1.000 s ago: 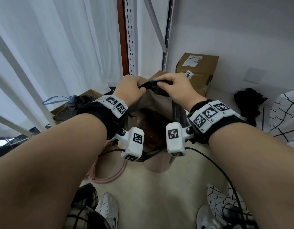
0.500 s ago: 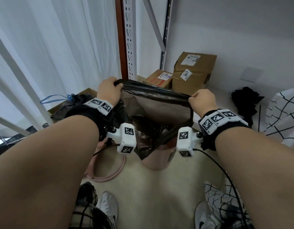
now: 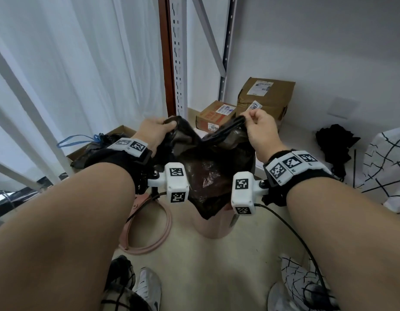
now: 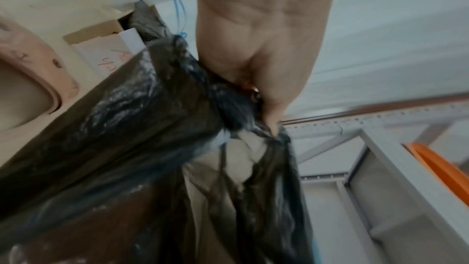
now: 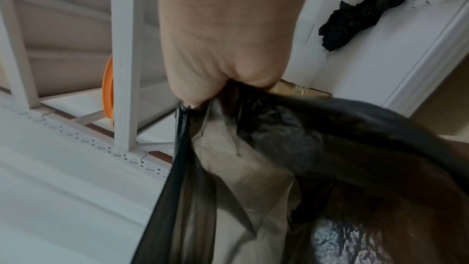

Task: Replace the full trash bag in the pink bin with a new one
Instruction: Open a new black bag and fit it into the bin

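Note:
A black trash bag (image 3: 205, 167) hangs above the pink bin (image 3: 213, 225), whose lower part shows under it on the floor. My left hand (image 3: 157, 130) grips the bag's left upper edge, and my right hand (image 3: 259, 129) pinches its right upper edge. The rim between them sags into a V. In the left wrist view the left hand (image 4: 264, 79) bunches the black film (image 4: 157, 127) in its fist. The right wrist view shows the right hand (image 5: 220, 51) clamped on the bag's gathered edge (image 5: 266, 127). The bag's contents look dark and are hard to make out.
A pink ring (image 3: 149, 230) lies on the floor left of the bin. Two cardboard boxes (image 3: 265, 97) sit against the far wall by a shelf upright (image 3: 177, 55). Another dark bag with blue strings (image 3: 98, 142) lies in a box at left. My feet (image 3: 147, 288) stand below.
The hands first pulled apart, stretching the bag's rim taut, and have now come closer together again, so the rim sags between them.

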### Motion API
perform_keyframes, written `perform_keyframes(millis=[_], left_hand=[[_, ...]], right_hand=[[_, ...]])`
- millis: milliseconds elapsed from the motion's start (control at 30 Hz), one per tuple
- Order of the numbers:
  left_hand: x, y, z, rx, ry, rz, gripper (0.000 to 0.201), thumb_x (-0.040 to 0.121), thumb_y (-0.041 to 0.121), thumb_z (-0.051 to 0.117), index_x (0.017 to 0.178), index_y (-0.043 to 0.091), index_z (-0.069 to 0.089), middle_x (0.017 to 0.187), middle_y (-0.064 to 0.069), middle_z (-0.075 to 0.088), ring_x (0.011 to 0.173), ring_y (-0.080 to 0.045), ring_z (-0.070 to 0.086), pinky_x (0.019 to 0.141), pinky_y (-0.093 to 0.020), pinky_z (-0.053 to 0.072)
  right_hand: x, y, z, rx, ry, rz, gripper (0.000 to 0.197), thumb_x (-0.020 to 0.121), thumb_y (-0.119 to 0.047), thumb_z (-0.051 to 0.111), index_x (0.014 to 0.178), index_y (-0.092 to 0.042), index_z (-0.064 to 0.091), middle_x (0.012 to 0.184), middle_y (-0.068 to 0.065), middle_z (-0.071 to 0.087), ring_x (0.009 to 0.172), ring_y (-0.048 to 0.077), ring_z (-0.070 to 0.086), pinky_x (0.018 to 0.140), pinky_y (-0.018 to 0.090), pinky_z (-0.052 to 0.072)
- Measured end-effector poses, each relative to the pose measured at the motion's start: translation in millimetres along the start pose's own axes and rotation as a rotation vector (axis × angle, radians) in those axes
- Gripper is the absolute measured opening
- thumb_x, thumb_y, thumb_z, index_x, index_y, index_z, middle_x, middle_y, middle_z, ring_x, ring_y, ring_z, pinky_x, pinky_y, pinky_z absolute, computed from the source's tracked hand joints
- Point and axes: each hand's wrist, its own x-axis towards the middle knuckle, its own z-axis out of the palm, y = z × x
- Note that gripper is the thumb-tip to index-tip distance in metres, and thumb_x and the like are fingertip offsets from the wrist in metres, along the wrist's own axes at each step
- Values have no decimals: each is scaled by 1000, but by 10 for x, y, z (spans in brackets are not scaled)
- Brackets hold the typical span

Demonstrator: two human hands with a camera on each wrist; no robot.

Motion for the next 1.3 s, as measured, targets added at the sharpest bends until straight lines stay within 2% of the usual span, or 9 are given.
perform_keyframes(millis=[200,400,500,633,733,833,1033,1133,1300], left_hand=[[100,-152,-179,651,312,74,27,89,14,52,78,-8,65,95,-28,67,95,-38,63,75,-34,43],[-9,-152,-72,833,92,-43,40,100,23,38,126,-3,51,129,-19,55,120,-31,52,90,-28,44],[-62,-39,165,132,-35,-196,31,101,20,37,120,0,50,128,-24,56,94,-27,64,62,-19,53],[-35,270,355,-240,-104,244,12,97,4,43,96,15,46,107,-13,64,82,-12,68,70,-21,59],[-76,221,337,473,-204,382,22,91,3,50,84,24,48,92,-5,65,79,-16,65,75,-26,56],[-156,-118,264,1219,-530,-12,20,90,5,54,77,20,53,79,0,60,70,-14,59,63,-25,55],[-49,12,362,488,-258,-34,18,100,18,37,98,8,52,68,-14,56,44,-18,58,39,-22,50],[-87,34,533,225,-253,-138,26,102,24,32,114,7,48,95,-19,62,65,-25,62,46,-30,56],[-118,32,649,-172,-370,-216,36,102,24,37,132,4,43,108,-17,65,74,-22,68,59,-27,61]], right_hand=[[-49,119,-162,-573,-106,-54,23,93,-16,55,89,4,68,97,15,68,95,27,61,83,30,44],[-175,105,-194,-803,-164,265,29,100,-9,31,118,2,51,126,23,49,118,37,51,93,36,42],[-133,-4,-131,-551,-73,190,35,99,-24,44,120,4,43,127,21,53,118,33,52,89,30,39],[-96,-306,-19,-297,95,-295,44,87,-3,55,129,-3,42,124,10,48,107,11,43,96,16,34],[-119,-115,-22,-800,-230,-341,43,87,4,45,128,-5,49,129,13,46,110,23,51,101,25,38],[-250,330,-84,-1304,-744,99,27,91,-8,51,113,-2,64,121,15,63,109,31,60,90,32,46],[-95,174,-58,-810,-315,27,18,92,-5,35,94,-4,53,112,21,61,106,35,56,81,33,40],[-112,138,-35,-535,-105,18,21,97,-17,38,106,-3,51,104,15,59,95,30,54,74,29,35],[-223,61,81,-126,-394,30,82,84,-34,68,147,-16,18,133,-5,43,124,8,42,103,21,33]])
